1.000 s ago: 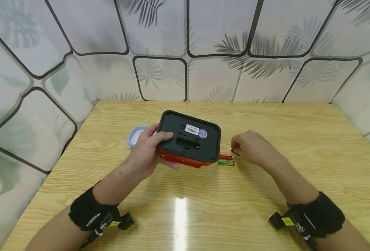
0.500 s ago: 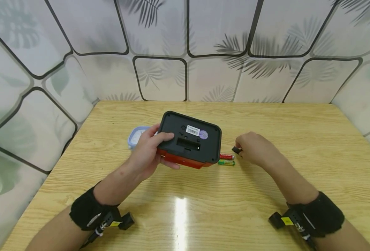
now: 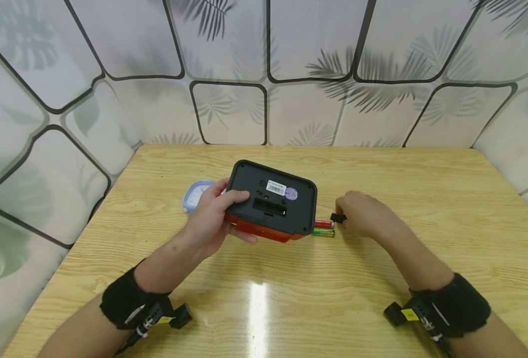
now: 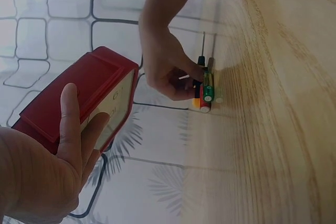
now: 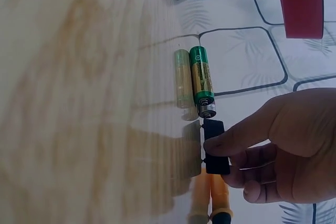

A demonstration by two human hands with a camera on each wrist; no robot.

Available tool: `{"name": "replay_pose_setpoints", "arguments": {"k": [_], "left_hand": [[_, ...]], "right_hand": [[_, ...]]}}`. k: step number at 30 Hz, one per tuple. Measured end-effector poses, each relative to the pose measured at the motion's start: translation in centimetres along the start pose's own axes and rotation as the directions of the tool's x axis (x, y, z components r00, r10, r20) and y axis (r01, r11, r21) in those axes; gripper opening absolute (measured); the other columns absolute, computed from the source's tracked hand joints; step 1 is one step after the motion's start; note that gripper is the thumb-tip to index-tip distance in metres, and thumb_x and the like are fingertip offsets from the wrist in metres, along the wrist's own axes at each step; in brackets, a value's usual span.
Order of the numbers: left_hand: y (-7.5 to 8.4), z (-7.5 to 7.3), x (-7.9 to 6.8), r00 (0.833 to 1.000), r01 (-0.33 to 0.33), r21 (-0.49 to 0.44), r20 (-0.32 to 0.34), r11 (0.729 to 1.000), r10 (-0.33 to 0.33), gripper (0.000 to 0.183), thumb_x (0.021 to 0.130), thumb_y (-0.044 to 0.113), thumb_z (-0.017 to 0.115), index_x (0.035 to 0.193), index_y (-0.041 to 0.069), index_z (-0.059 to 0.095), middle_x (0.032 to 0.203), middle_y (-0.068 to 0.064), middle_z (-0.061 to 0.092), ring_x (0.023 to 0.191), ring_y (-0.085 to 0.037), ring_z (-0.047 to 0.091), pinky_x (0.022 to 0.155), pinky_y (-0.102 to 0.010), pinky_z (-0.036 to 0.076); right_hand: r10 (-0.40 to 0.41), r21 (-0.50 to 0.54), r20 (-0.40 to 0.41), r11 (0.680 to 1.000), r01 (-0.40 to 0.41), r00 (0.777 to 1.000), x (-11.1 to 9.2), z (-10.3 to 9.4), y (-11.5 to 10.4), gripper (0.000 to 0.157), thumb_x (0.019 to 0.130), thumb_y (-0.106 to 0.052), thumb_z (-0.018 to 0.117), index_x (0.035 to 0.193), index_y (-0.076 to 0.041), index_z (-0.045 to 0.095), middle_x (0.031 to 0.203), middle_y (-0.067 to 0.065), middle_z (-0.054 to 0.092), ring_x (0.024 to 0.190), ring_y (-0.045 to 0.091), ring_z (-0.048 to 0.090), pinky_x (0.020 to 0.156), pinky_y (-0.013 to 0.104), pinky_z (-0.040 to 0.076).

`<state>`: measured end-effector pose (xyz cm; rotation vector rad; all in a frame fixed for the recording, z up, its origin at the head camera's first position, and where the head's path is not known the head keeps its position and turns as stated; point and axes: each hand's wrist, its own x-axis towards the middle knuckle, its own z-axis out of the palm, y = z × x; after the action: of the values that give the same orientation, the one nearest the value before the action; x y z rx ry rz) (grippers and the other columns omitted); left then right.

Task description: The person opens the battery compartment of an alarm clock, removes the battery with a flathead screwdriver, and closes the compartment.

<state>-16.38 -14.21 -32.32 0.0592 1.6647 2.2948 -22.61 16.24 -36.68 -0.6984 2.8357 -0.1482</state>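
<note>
My left hand (image 3: 207, 219) grips a red clock (image 3: 255, 179) with its black back turned up; the thumb lies on that back. An uncovered battery slot (image 3: 270, 206) shows there. In the left wrist view the dial of the clock (image 4: 113, 106) faces down toward the table. My right hand (image 3: 364, 211) pinches a small black battery cover (image 5: 216, 165) between thumb and fingers, close over the table. A red battery (image 3: 324, 224) and a green battery (image 3: 323, 232) lie side by side just left of the right hand.
A light-blue framed item with a white face (image 3: 194, 193) stands on the wooden table (image 3: 335, 298) behind the left hand. A screwdriver with an orange handle (image 5: 219, 195) lies near the right hand, hidden in the head view. A patterned wall (image 3: 299, 109) borders the table.
My right hand has shifted slightly right and turned the battery cover, which shows more of its flat side. The left hand and the clock have stayed nearly still.
</note>
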Motion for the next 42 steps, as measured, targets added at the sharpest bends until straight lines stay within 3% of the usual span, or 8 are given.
{"name": "replay_pose_setpoints", "arguments": {"k": [5, 13, 19, 24, 31, 36, 39, 42], "left_hand": [[-0.1, 0.0, 0.0, 1.0, 0.003, 0.005, -0.004, 1.0, -0.003, 0.031, 0.101, 0.014, 0.05, 0.13, 0.007, 0.042, 0.104, -0.007, 0.071, 0.081, -0.027, 0.075, 0.055, -0.046, 0.06], [-0.3, 0.1, 0.1, 1.0, 0.005, 0.012, -0.001, 1.0, -0.005, 0.032, 0.1, 0.014, 0.05, 0.13, 0.007, 0.043, 0.105, -0.008, 0.07, 0.08, -0.026, 0.075, 0.055, -0.046, 0.06], [-0.3, 0.2, 0.0, 1.0, 0.014, 0.018, -0.01, 1.0, -0.014, 0.035, 0.1, 0.014, 0.05, 0.133, 0.006, 0.042, 0.106, -0.008, 0.07, 0.081, -0.026, 0.075, 0.055, -0.046, 0.06], [-0.4, 0.3, 0.0, 1.0, 0.022, 0.021, -0.012, 1.0, -0.022, 0.038, 0.1, 0.014, 0.05, 0.136, 0.005, 0.041, 0.107, -0.008, 0.07, 0.081, -0.025, 0.075, 0.055, -0.046, 0.061], [-0.5, 0.6, -0.1, 0.999, 0.033, 0.018, -0.008, 0.999, -0.033, 0.036, 0.099, 0.013, 0.051, 0.133, 0.005, 0.042, 0.106, -0.008, 0.07, 0.081, -0.025, 0.075, 0.055, -0.045, 0.061], [-0.6, 0.8, -0.2, 0.999, 0.041, 0.014, 0.006, 0.999, -0.041, 0.037, 0.1, 0.014, 0.052, 0.134, 0.006, 0.041, 0.109, -0.01, 0.069, 0.084, -0.026, 0.075, 0.057, -0.046, 0.061], [-0.7, 1.0, -0.3, 0.999, 0.046, 0.017, 0.01, 0.999, -0.046, 0.039, 0.099, 0.014, 0.053, 0.136, 0.008, 0.039, 0.111, -0.011, 0.069, 0.085, -0.026, 0.075, 0.058, -0.048, 0.061], [-0.9, 1.2, -0.5, 0.999, 0.043, 0.025, 0.02, 0.999, -0.044, 0.041, 0.099, 0.013, 0.053, 0.136, 0.008, 0.036, 0.112, -0.013, 0.069, 0.087, -0.027, 0.075, 0.06, -0.051, 0.061]], "right_hand": [[-0.034, 0.036, -0.042, 0.999, 0.035, 0.999, 0.1, -0.5, 0.1, 0.011, 0.09, -0.004, 0.068, 0.079, -0.005, 0.069, 0.075, 0.004, 0.062, 0.068, 0.017, 0.052, 0.062, 0.032, 0.046], [0.017, 0.163, -0.285, 0.986, 0.031, 0.958, -0.6, -2.1, -0.5, 0.023, 0.103, -0.011, 0.054, 0.115, 0.002, 0.066, 0.083, 0.008, 0.068, 0.067, 0.018, 0.056, 0.063, 0.035, 0.047], [-0.017, 0.153, -0.577, 0.98, 0.128, 0.816, -1.3, -2.4, -1.2, 0.025, 0.098, -0.016, 0.065, 0.117, -0.001, 0.071, 0.079, 0.009, 0.072, 0.053, 0.015, 0.052, 0.05, 0.029, 0.04], [-0.055, 0.118, -0.713, 0.973, 0.198, 0.699, -1.8, -2.6, -2.2, 0.026, 0.095, -0.009, 0.066, 0.119, 0.001, 0.071, 0.084, 0.014, 0.073, 0.06, 0.019, 0.054, 0.054, 0.031, 0.042], [-0.187, 0.075, -0.769, 0.924, 0.376, 0.612, -2.9, -3.1, -4.2, 0.016, 0.088, -0.002, 0.072, 0.104, 0.0, 0.074, 0.074, 0.005, 0.063, 0.063, 0.011, 0.047, 0.052, 0.025, 0.039], [-0.314, 0.006, -0.762, 0.872, 0.49, 0.567, -3.5, -3.3, -5.1, 0.026, 0.075, -0.003, 0.083, 0.101, -0.002, 0.077, 0.074, 0.002, 0.067, 0.06, 0.007, 0.048, 0.051, 0.018, 0.039], [-0.381, -0.037, -0.766, 0.831, 0.555, 0.518, -3.5, -3.1, -5.6, 0.021, 0.086, -0.023, 0.078, 0.096, -0.004, 0.078, 0.073, 0.001, 0.069, 0.057, 0.007, 0.048, 0.05, 0.016, 0.039], [-0.435, -0.083, -0.776, 0.788, 0.61, 0.456, -3.5, -2.7, -6.2, 0.035, 0.095, -0.038, 0.064, 0.091, -0.006, 0.078, 0.075, 0.001, 0.071, 0.055, 0.007, 0.052, 0.049, 0.017, 0.042]]}}
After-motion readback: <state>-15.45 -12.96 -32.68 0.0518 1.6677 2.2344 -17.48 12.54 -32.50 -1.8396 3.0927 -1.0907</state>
